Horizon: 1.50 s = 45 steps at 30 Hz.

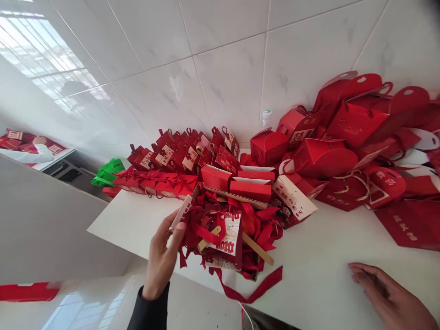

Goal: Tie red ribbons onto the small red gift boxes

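Several red packages [10, 144] are lying on a table at the far left, where another person's white sleeve [41, 155] is stretching across them. Next, a green bag [109, 172] is sitting beside the left end of a row of flat red boxes [154, 184], with small loop-handled boxes [175, 158] standing behind. Below these, the left hand [163, 252] is pinching a pale card [182, 213] between thumb and fingers at the left edge of a heap of red ribbons [270, 233]. That heap is resting near the front of the white table [319, 256]; a white-faced box [232, 233] with red lettering is lying on top, a gold strip [259, 250] is poking out to its right, and one loose ribbon [256, 293] is trailing forward. Behind the heap, red cartons [250, 190] are standing close together. Beside it, a cream-and-red box [292, 201] is leaning. Farther right, larger red gift boxes [319, 158] are piling up against the wall. Nearest the viewer, the right hand [393, 295] is hanging released, its fingers curving loosely; whether it is touching the table, I cannot tell.
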### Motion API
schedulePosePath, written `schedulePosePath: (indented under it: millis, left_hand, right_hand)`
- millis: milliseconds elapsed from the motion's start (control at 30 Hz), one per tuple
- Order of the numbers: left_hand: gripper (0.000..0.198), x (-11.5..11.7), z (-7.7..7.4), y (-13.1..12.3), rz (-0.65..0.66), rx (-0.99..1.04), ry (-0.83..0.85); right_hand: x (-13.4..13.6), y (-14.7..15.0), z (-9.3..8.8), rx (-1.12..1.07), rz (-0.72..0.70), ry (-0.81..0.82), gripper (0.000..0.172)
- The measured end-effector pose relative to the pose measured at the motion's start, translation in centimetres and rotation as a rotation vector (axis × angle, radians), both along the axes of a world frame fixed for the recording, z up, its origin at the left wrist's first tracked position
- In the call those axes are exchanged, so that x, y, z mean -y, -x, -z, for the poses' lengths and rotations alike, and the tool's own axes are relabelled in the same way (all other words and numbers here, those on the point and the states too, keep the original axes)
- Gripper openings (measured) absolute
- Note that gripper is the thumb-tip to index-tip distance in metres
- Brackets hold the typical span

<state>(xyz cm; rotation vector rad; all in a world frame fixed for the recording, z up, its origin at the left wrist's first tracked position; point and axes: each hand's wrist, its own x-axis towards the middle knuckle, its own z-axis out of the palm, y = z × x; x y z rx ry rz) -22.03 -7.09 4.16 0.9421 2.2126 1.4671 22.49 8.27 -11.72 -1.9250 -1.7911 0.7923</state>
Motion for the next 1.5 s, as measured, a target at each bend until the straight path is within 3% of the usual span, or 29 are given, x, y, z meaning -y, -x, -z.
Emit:
schedulePosePath:
  millis: [100,167,267,367,467,600,700,933,1100,1233,1367,1500]
  left_hand:
    - [0.061,-1.1,0.3,-1.3,-0.078,-0.113,0.073]
    - [0.061,-1.4,0.4,-1.8,-0.161,-0.237,0.060]
    - [0.053,-1.3,-0.4,-3.5,-0.219,-0.616,-0.061]
    - [0.043,-0.8,-1.2,-6.2,0.038,-0.922,-0.101]
    - [0.041,-0.7,-0.7,-7.9,0.298,-1.041,0.008]
    - [0.029,-1.2,0.7,-7.4,0.251,-1.045,-0.002]
    - [0.022,-1.3,0.7,-6.6,0.181,-0.994,-0.085]
    - [0.024,-0.4,-0.5,-6.8,0.307,-1.029,-0.054]
    - [0.023,-0.8,-0.3,-6.7,0.068,-1.108,-0.172]
    - [0.032,-1.1,0.2,-6.6,-0.069,-1.128,-0.167]
    - [0.031,-1.6,0.8,-6.3,-0.096,-1.211,-0.220]
    - [0.040,-1.4,1.6,-7.0,-0.016,-1.266,-0.270]
  right_hand:
    - [0.8,1.7,-2.1,-0.195,-0.019,0.138,0.053]
    - [1.6,2.6,-2.9,-0.273,-0.069,0.146,0.050]
    - [2.5,3.7,-3.6,-0.272,-0.178,0.140,0.048]
    - [2.7,4.3,-4.1,-0.224,-0.221,0.148,0.050]
    - [2.7,4.2,-4.5,-0.223,-0.231,0.159,0.051]
    - [2.9,3.7,-4.6,-0.234,-0.244,0.181,0.049]
    - [3.0,3.5,-4.7,-0.245,-0.249,0.169,0.049]
    - [3.0,3.7,-4.8,-0.245,-0.278,0.156,0.050]
    - [3.1,3.7,-4.7,-0.248,-0.275,0.150,0.051]
    - [3.2,3.5,-4.2,-0.223,-0.276,0.161,0.052]
    - [3.3,3.3,-3.8,-0.195,-0.273,0.163,0.051]
    - [3.3,3.4,-4.0,-0.210,-0.284,0.138,0.050]
